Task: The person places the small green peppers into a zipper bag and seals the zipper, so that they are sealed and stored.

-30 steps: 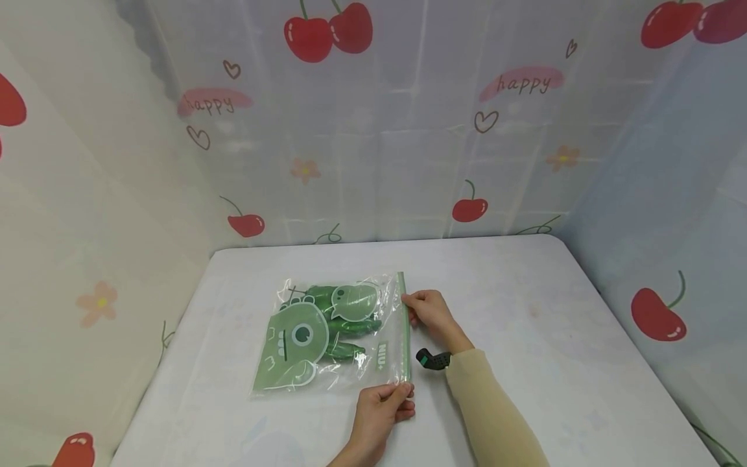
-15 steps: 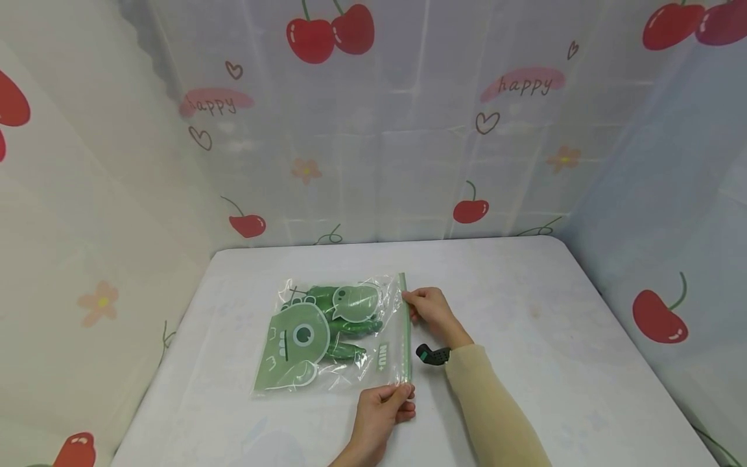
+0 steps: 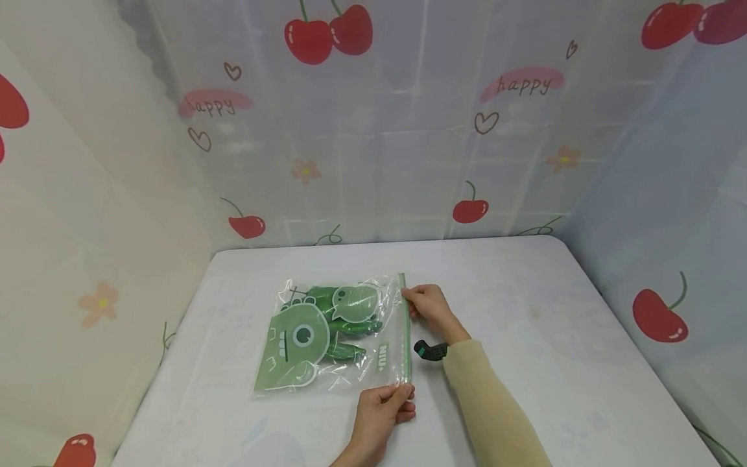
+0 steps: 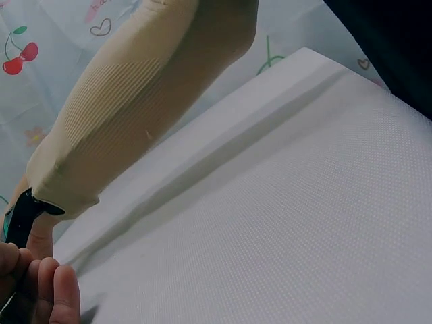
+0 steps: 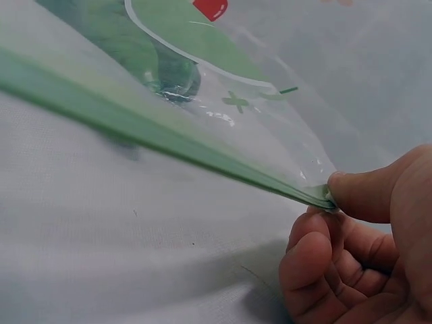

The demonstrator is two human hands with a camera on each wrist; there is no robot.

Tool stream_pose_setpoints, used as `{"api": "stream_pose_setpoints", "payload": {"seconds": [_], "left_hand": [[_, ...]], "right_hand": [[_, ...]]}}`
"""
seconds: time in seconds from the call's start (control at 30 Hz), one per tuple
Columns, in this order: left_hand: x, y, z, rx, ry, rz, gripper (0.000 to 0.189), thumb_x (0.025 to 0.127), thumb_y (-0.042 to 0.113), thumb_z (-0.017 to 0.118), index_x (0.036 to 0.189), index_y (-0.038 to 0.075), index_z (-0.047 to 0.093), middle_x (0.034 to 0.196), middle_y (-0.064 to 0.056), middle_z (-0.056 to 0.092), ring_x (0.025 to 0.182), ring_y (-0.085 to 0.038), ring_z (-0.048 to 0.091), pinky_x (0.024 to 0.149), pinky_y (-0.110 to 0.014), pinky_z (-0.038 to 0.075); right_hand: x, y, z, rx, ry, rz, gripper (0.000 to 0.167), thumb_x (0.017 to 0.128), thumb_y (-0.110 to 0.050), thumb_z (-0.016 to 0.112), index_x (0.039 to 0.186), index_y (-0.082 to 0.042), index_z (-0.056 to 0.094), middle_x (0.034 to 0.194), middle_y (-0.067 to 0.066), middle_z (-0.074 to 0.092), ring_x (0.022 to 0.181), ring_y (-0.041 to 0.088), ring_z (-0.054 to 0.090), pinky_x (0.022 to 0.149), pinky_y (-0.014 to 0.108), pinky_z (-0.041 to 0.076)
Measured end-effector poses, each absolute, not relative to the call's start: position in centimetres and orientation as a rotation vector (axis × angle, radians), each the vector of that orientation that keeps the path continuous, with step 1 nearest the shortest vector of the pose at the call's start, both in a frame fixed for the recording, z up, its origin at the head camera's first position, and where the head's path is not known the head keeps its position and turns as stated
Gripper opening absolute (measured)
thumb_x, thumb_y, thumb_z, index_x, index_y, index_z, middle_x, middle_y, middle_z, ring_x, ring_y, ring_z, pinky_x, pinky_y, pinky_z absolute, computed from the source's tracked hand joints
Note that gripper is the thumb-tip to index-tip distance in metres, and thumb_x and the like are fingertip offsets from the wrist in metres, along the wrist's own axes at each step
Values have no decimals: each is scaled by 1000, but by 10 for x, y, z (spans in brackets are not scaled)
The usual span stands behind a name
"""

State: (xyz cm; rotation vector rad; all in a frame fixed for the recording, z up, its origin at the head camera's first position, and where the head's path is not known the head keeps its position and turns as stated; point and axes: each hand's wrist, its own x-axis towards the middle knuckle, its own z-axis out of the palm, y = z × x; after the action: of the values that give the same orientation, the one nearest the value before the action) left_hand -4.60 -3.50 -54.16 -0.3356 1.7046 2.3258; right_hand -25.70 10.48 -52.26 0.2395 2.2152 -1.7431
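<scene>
A clear zip bag (image 3: 356,370) with a green strip along its right edge lies flat on the white table. Green cartoon monsters are printed on it, and long green things like vegetables (image 3: 344,351) show inside. My left hand (image 3: 379,415) pinches the strip's near end between thumb and fingers. Toward the far end, my right hand (image 3: 433,310) pinches the same green strip (image 5: 202,160). The right wrist view shows thumb and forefinger on the strip, the other fingers curled below. In the left wrist view, only the left fingers (image 4: 61,290) show, at the lower left corner.
The white table (image 3: 525,389) extends around the bag. Pale curtains (image 3: 408,162) with printed cherries enclose its back and sides. A black strap device (image 3: 430,351) sits at the right wrist, below a beige sleeve (image 3: 484,402).
My right hand has slid slightly along the green strip, away from me toward the far end. The left hand and the bag stay where they were.
</scene>
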Motion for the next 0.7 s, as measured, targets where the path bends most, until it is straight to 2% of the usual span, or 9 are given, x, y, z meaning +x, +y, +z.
{"api": "stream_pose_setpoints", "payload": {"seconds": [0.17,0.43,0.7], "left_hand": [[-46,-35,-543,-293,1730,2331,34,97,14,71,109,-18,71,94,-11,77,73,-7,70,70,-26,61],[-47,-34,-542,-368,1712,2309,30,96,12,72,108,-15,73,96,-14,77,73,-8,70,70,-26,61],[-47,-34,-541,-375,1721,2290,29,96,13,72,107,-14,74,91,-11,76,69,-8,69,69,-25,61]], "right_hand": [[-261,104,-523,252,2228,-1732,28,101,-27,66,97,0,71,73,3,59,63,14,56,60,26,49],[-264,103,-524,257,2233,-1736,29,102,-28,65,98,0,72,75,4,60,64,14,57,61,26,50],[-271,102,-523,275,2222,-1755,29,102,-26,64,101,2,72,78,5,62,66,14,58,62,26,51]]}}
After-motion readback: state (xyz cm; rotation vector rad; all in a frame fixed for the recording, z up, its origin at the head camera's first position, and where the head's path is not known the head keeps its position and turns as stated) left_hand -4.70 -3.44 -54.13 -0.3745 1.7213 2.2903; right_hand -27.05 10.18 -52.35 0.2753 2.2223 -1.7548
